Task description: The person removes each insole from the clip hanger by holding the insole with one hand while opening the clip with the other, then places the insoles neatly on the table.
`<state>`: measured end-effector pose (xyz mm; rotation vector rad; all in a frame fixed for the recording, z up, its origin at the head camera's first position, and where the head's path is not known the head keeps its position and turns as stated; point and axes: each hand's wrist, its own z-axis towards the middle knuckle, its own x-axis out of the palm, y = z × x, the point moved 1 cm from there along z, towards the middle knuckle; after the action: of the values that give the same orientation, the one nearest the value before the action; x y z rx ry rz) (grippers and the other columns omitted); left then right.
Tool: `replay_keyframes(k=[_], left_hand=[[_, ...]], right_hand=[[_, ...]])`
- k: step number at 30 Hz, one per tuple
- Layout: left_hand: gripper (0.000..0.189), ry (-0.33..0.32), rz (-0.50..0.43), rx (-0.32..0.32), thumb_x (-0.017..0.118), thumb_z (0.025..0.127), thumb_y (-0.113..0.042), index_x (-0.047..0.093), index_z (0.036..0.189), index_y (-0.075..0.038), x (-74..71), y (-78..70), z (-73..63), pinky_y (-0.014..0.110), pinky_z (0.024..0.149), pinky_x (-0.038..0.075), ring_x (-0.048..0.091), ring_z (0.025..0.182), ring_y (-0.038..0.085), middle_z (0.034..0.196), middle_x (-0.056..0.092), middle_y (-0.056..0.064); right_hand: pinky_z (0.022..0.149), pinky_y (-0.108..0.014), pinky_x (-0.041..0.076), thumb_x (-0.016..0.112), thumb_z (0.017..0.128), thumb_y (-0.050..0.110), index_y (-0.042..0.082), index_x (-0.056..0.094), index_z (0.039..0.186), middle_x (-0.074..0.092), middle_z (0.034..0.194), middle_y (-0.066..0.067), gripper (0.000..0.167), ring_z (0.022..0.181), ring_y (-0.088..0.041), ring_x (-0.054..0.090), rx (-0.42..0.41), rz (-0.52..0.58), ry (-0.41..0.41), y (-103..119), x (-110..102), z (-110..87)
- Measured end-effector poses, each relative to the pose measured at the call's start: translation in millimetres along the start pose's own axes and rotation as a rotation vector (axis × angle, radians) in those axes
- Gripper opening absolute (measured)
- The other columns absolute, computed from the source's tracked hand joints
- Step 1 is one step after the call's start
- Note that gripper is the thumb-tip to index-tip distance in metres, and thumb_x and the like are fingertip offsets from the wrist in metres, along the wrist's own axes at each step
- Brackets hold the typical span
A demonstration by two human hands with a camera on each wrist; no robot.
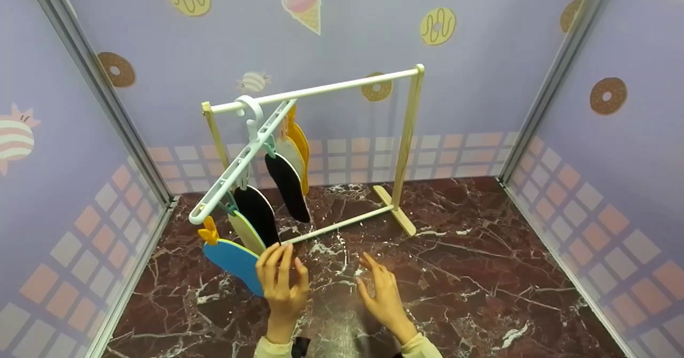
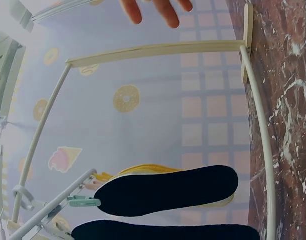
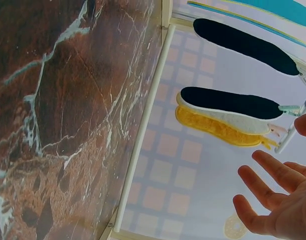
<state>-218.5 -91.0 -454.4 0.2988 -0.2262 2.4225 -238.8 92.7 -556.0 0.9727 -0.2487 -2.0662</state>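
A white clip hanger hangs by its hook on the rack, with several insoles clipped along it. Nearest is a blue insole in an orange clip; behind it come a cream insole, a black insole, another black insole, a whitish insole and a yellow insole. My left hand, fingers relaxed, overlaps the blue insole's lower right edge; contact cannot be told. Apart to the right, my right hand holds nothing, its spread fingers seen in the right wrist view.
The rack has a white top bar, a wooden right post on a wooden foot and a low white crossbar. It stands on a dark red marbled tabletop. Patterned purple wall panels enclose the back and sides.
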Motion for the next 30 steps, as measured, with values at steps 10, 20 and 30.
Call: replay_keyframes(k=[10, 20, 30], left_hand=[[0.021, -0.145, 0.067, -0.035, 0.054, 0.083, -0.009, 0.062, 0.086, 0.01, -5.8, -3.0, 23.8, 0.037, 0.089, 0.038, 0.049, 0.091, 0.036, 0.085, 0.059, 0.024], [0.028, -0.232, 0.137, -0.166, 0.055, 0.082, -0.016, 0.057, 0.091, 0.011, -13.1, 0.3, 26.4, 0.039, 0.094, 0.031, 0.046, 0.097, 0.032, 0.091, 0.054, 0.025], [0.033, -0.296, 0.022, -0.552, 0.052, 0.075, 0.001, 0.04, 0.099, 0.019, -26.4, 5.2, 35.5, 0.032, 0.097, 0.03, 0.043, 0.106, 0.017, 0.11, 0.048, -0.001]], right_hand=[[0.08, -0.035, 0.04, 0.064, 0.079, 0.012, 0.006, 0.041, 0.13, 0.061, 0.113, -0.003, 0.056, 0.097, -0.017, 0.055, -0.026, 0.025, 0.002, 2.7, 3.3, 0.3], [0.082, -0.038, 0.042, 0.066, 0.077, 0.01, 0.006, 0.045, 0.127, 0.061, 0.114, -0.003, 0.054, 0.099, -0.019, 0.055, -0.025, 0.083, 0.022, 8.7, 5.7, 3.5], [0.093, -0.047, 0.039, 0.061, 0.082, 0.014, 0.003, 0.042, 0.127, 0.058, 0.119, -0.006, 0.05, 0.106, -0.023, 0.054, -0.006, 0.145, 0.088, 16.7, 5.3, 9.8]])
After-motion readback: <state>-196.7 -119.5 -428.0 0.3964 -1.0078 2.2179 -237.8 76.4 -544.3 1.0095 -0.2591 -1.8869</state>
